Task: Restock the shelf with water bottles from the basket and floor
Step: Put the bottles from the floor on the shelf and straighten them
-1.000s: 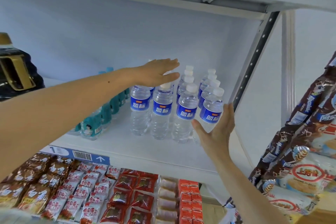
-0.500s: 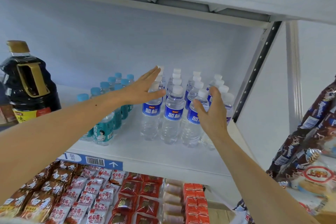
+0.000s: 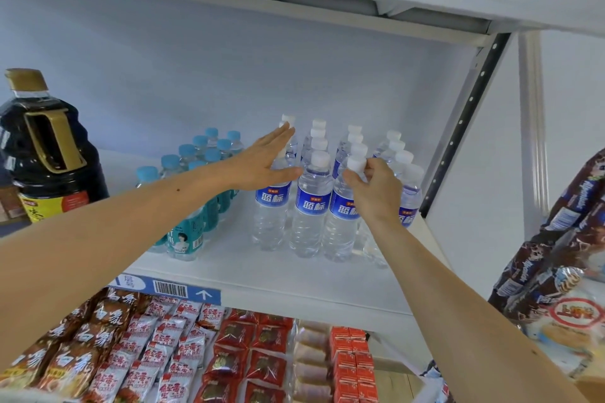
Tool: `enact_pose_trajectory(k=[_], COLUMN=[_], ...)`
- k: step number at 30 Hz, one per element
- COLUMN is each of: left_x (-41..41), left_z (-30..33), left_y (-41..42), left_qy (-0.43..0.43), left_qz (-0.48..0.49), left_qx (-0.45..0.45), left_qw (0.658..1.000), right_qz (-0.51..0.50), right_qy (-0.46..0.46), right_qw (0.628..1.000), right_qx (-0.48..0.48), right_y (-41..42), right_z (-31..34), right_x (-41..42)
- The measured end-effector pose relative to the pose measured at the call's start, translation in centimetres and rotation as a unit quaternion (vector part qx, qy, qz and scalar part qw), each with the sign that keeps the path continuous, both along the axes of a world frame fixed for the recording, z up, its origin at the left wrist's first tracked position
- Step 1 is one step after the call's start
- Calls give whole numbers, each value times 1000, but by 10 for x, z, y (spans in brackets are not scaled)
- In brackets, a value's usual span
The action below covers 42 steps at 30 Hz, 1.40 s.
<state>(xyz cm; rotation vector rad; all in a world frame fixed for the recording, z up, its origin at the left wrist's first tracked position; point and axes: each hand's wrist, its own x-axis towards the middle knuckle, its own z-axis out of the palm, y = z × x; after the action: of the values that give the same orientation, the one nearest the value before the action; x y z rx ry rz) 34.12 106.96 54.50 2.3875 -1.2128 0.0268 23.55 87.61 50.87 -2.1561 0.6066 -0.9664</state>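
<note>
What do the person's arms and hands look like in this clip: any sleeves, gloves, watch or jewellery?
Both forearms are bare as far as the frame shows, with no sleeve edge in view. The left hand and right hand wear no gloves, and no rings, watch or bracelet are visible. The left forearm shows a small dark mole.

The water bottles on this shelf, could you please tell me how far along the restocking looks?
Done: four rows of water bottles already stand upright on the shelf, beside the teal bottles. In hand: the right hand pinches a front bottle's cap, while the left hand rests flat against the leftmost row, straightening it. Left: neither basket nor floor is in view, so I cannot tell.
</note>
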Motion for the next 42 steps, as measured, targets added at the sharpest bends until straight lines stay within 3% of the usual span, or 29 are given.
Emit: enact_pose_trajectory(k=[20,28,35,42], left_x=[0,0,-3,1], left_z=[-1,-12,-33,-55], left_y=[-3,-2,0,4], left_qy=[-6,5,41,102], left_qz=[11,11,42,82], left_qx=[2,-81,-148,-183], left_qw=[1000,997,987,974], right_qz=[-30,-11,35,114], right_qy=[17,15,-88,23], right_qw=[999,999,981,969], right_qx=[-34,-36,-171,-219], right_y=[1,3,16,40], right_z=[-1,-2,10,33], right_x=[-1,-3,-7,1])
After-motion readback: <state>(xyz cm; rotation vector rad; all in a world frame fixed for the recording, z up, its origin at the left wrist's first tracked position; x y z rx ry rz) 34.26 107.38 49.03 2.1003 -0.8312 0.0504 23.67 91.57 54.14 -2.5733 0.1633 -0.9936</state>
